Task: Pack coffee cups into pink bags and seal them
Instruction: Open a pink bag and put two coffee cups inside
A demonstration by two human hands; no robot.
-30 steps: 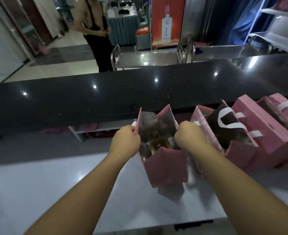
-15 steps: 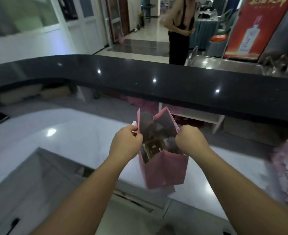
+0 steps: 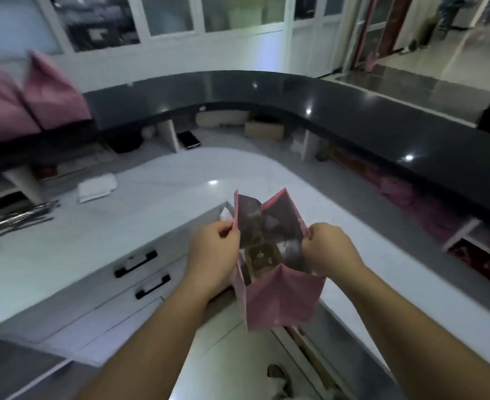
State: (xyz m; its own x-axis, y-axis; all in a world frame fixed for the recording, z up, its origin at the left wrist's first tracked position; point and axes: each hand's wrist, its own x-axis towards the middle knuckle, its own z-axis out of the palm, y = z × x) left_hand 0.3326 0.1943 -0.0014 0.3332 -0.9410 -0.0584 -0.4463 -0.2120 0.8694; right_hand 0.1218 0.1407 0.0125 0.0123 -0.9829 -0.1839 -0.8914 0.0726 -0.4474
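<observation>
I hold one pink paper bag (image 3: 278,298) in the air in front of me, over the corner of the white counter (image 3: 162,180). My left hand (image 3: 213,249) pinches the bag's left top edge and my right hand (image 3: 329,248) pinches its right top edge. The bag's mouth stands open, and a brown cardboard cup holder (image 3: 262,259) shows inside it. Any cups in it are hidden. Two more pink bags (image 3: 27,102) stand blurred on the dark upper ledge at the far left.
A curved black counter ledge (image 3: 353,116) wraps round the white counter. White drawers with black handles (image 3: 144,274) sit below the counter at left. A folded white cloth (image 3: 98,187) and a phone (image 3: 188,139) lie further back. Pink items lie under the ledge at right.
I have turned left with the bag in both hands. The row of pink bags at right has left the view, and the counter corner, drawers and far-left bags have come in.
</observation>
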